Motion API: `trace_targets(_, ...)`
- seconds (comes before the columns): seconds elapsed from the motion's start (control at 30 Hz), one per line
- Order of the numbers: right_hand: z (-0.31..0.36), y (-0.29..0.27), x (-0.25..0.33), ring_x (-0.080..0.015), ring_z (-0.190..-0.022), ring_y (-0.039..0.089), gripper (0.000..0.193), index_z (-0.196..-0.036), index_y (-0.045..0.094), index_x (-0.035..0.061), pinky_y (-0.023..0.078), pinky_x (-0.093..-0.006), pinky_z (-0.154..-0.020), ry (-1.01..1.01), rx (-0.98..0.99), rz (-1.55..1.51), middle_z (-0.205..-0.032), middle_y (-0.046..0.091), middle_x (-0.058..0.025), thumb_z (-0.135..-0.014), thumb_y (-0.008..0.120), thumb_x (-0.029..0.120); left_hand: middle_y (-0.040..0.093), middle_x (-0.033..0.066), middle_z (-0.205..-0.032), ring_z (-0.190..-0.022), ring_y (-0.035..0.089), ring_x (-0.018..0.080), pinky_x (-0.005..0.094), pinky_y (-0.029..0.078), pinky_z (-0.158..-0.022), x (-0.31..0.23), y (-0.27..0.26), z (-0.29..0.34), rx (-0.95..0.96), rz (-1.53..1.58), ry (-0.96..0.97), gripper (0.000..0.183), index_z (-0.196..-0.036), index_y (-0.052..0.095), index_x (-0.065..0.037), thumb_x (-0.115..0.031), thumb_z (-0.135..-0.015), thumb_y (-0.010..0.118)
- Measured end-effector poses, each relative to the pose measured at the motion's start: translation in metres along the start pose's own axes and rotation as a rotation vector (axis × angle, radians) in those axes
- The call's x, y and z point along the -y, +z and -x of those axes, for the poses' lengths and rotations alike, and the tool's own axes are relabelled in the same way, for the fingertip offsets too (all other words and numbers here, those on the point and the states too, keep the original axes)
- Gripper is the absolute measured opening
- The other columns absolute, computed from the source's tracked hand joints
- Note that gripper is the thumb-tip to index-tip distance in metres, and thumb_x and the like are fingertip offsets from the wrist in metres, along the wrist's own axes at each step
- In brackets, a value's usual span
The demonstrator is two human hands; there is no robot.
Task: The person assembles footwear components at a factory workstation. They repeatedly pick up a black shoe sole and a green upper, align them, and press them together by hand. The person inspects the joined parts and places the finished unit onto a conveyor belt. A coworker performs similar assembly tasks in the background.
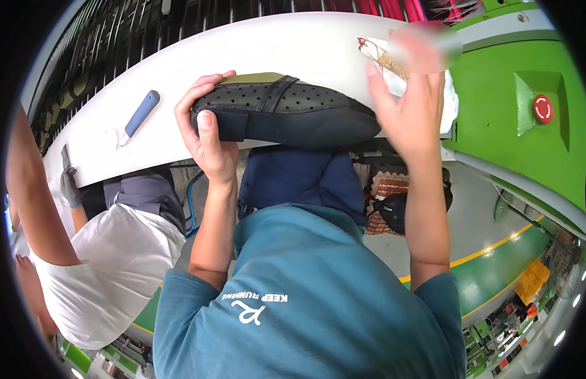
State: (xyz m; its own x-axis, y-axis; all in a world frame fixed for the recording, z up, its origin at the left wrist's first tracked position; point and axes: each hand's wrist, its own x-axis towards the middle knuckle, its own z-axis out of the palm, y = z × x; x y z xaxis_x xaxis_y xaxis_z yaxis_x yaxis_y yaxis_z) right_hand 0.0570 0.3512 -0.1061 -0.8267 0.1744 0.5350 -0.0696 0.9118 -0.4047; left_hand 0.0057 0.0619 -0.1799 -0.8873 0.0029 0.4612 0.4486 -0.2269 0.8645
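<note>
**Black shoe held at the edge of the white table**

Left hand (207,129) grips the heel end of the black shoe (286,114), fingers curled over the top, thumb on the heel block. Shoe lies on its side, over the table's (255,47) near edge. Right hand (403,104) is open, fingers spread and blurred, palm at the toe; contact unclear. Blue-handled knife (138,117) lies on the table to the left.

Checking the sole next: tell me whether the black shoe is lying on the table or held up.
Held up. The left hand grips the black shoe at its heel, on its side, over the white table edge.
</note>
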Motion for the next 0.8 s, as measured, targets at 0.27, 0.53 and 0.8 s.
trace_targets(0.27, 0.024, 0.047, 0.112, -0.0318, -0.112, 0.065, 0.038, -0.104, 0.069, 0.0083, 0.048, -0.0495, -0.102, -0.098, 0.126, -0.526, -0.12, 0.067, -0.0071, -0.078, 0.093, 0.024, 0.06, 0.0256, -0.138, -0.131, 0.065, 0.0411, 0.0514, 0.054, -0.11, -0.003, 0.005, 0.0, 0.018, 0.014, -0.027, 0.05, -0.139, 0.053, 0.0, -0.039, -0.11, 0.065)
trace_targets(0.53, 0.006, 0.048, 0.109, -0.0319, -0.101, 0.068, 0.028, -0.09, 0.07, 0.0083, 0.052, -0.0473, -0.092, -0.008, 0.3, -0.532, -0.103, 0.072, -0.0074, -0.076, 0.09, 0.021, 0.061, 0.0256, -0.137, -0.133, 0.063, 0.0444, 0.0564, 0.05, -0.115, 0.002, 0.0, 0.006, 0.007, -0.002, -0.03, 0.046, -0.137, 0.054, 0.001, -0.025, -0.102, 0.069)
trace_targets(0.8, -0.015, 0.037, 0.107, -0.0298, -0.091, 0.074, 0.041, -0.098, 0.071, 0.0079, 0.059, -0.0422, -0.079, 0.115, 0.385, -0.517, -0.095, 0.074, -0.0072, -0.07, 0.096, 0.024, 0.063, 0.0218, -0.131, -0.127, 0.067, 0.0381, 0.0511, 0.051, -0.113, -0.002, -0.002, -0.005, 0.01, -0.008, -0.034, 0.038, -0.131, 0.059, 0.002, -0.014, -0.099, 0.071)
